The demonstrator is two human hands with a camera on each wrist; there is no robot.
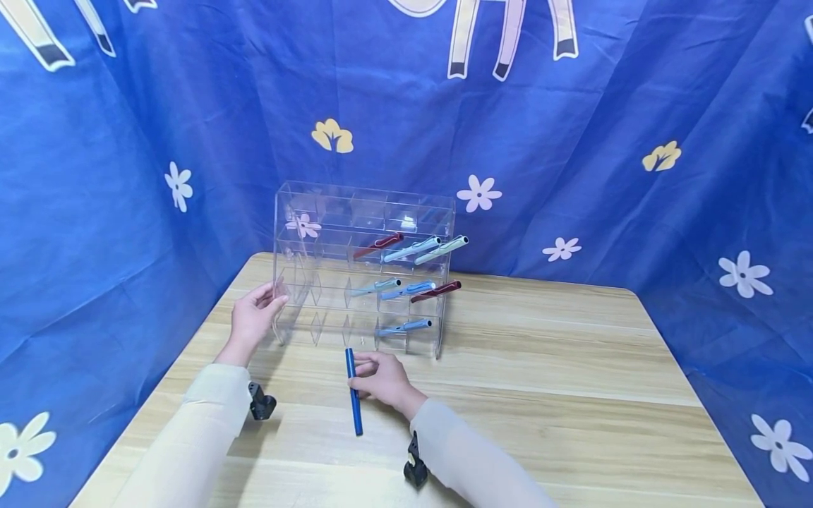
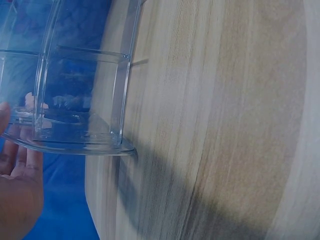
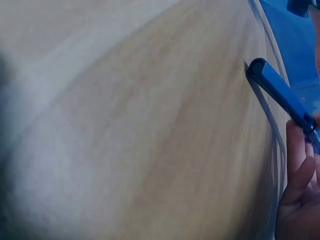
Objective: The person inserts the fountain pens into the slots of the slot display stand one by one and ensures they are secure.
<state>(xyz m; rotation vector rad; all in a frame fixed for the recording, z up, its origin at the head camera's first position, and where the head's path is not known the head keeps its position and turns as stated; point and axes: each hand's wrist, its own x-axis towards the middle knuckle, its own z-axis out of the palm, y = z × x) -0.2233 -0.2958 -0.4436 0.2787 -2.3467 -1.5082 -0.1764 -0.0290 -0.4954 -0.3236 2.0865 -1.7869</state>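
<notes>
In the head view a clear acrylic pen rack (image 1: 365,190) with tiered compartments stands upright on the wooden table. My left hand (image 1: 250,321) holds the rack's left side panel; the left wrist view shows the thumb and fingers (image 2: 35,162) on either side of the panel edge. Just in front of the rack, my right hand (image 1: 384,381) pinches a dark blue pen (image 1: 356,416) between thumb and fingers. The pen's near end points toward the front of the table. One end of it also shows in the right wrist view, above the table.
Several pens lie slanted in the rack's right part: a red pen (image 1: 377,245), light blue pen (image 1: 411,249) and pale green pen (image 1: 442,250) above, more below, including a blue pen (image 1: 404,327) lowest. A blue patterned curtain (image 1: 546,155) hangs behind the wooden table (image 1: 571,395).
</notes>
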